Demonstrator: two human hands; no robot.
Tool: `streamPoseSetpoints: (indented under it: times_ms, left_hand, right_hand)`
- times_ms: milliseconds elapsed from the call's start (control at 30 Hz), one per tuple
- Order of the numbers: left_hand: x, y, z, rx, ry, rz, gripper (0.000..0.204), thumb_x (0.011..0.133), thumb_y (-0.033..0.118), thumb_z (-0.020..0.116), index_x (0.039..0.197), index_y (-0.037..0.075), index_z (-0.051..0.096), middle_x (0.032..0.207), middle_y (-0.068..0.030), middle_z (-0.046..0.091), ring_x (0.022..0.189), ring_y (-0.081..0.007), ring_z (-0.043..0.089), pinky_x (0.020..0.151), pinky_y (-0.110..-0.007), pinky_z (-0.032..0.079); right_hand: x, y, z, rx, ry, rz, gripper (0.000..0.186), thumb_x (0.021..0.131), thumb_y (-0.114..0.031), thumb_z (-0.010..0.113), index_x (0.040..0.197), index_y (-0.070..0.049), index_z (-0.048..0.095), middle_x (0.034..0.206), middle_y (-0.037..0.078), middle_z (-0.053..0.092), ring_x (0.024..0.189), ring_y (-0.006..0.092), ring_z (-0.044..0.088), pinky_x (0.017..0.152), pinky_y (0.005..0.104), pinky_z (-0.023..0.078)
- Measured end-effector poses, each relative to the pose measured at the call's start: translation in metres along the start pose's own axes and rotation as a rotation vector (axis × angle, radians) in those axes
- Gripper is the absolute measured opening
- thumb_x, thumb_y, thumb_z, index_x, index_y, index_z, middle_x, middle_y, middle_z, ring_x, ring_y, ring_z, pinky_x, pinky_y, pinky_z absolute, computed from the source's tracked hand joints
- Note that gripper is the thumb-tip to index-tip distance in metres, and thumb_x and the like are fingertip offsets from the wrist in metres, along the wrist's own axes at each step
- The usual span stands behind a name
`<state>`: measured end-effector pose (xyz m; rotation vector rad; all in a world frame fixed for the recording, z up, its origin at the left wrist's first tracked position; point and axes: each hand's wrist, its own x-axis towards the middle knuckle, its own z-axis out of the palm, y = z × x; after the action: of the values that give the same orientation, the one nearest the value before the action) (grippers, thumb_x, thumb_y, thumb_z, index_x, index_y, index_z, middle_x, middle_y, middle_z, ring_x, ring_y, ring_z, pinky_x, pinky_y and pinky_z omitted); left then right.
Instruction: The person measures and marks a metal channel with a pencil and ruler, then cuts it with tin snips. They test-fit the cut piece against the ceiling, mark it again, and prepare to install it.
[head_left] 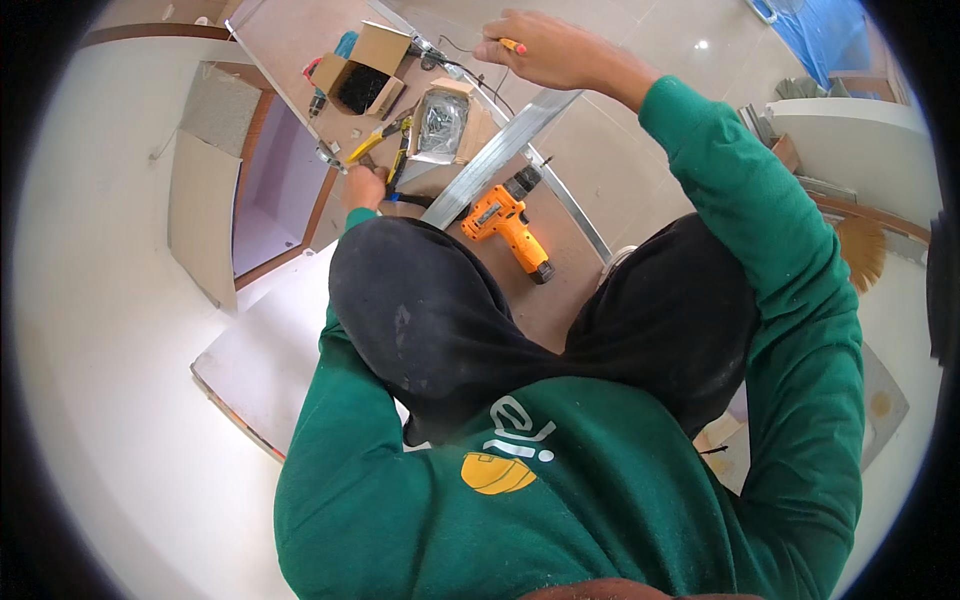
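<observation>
Up beyond the board's right edge, my right hand [548,52] is closed, with a short orange pencil [513,46] showing between its fingers. My left hand [364,189] is curled at the board's left edge, just past my left knee; what it grips is hidden. Beside it lie a tool with yellow handles [380,138] and a tool with a black and yellow grip [398,165]. A galvanized metal profile [510,143] slants across the board, its near end by my left knee. An orange cordless drill [508,226] lies on its side between my knees.
On the brown board [290,35] stand an open carton of dark screws [362,88] and a box with a clear bag of metal fasteners [440,122]. A metal strip [575,210] edges the board on the right. A lilac-lined wall opening [275,190] is at left, blue sheeting [815,35] far right.
</observation>
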<state>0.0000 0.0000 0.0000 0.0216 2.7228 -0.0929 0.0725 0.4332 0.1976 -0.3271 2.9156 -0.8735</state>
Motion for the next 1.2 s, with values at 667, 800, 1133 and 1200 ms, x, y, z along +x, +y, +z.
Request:
streamPoseSetpoints:
  times_ms: [667,800,1133,1200]
  left_hand:
    - [-0.129,-0.078,-0.288,-0.542,0.53,0.277,0.051,0.109,0.043,0.069,0.13,-0.003,0.074,0.117,-0.0118,0.076,0.107,-0.0217,0.068,0.102,-0.036,0.052]
    - [-0.137,0.048,-0.367,-0.303,0.725,0.758,0.05,0.105,0.045,0.074,0.132,0.004,0.075,0.121,-0.0134,0.078,0.112,-0.0277,0.073,0.103,-0.039,0.053]
    - [-0.151,0.241,-0.397,-0.353,0.803,1.488,0.022,0.094,0.005,0.078,0.114,0.001,0.069,0.101,-0.0172,0.072,0.094,-0.034,0.072,0.084,-0.043,0.057]
    - [-0.144,0.253,-0.392,-0.454,0.748,1.542,0.027,0.094,0.007,0.079,0.117,0.0,0.068,0.099,-0.0169,0.072,0.093,-0.034,0.072,0.083,-0.043,0.057]
  right_hand:
    - [0.017,-0.074,-0.067,0.349,0.44,-0.237,0.039,0.106,-0.031,0.067,0.103,0.007,0.076,0.094,0.034,0.074,0.093,0.0537,0.071,0.08,0.0587,0.055]
    - [0.004,-0.142,-0.119,0.472,0.456,-0.166,0.04,0.105,-0.032,0.07,0.1,0.007,0.075,0.089,0.031,0.073,0.083,0.0483,0.071,0.074,0.0542,0.054]
    - [-0.035,-0.101,-0.161,-0.007,0.619,0.002,0.037,0.101,-0.033,0.077,0.105,0.004,0.081,0.069,0.024,0.066,0.059,0.0321,0.06,0.063,0.0465,0.05]
    - [-0.043,-0.106,-0.182,-0.202,0.513,0.133,0.031,0.1,-0.025,0.075,0.099,0.005,0.08,0.07,0.027,0.065,0.06,0.0306,0.064,0.063,0.0472,0.051]
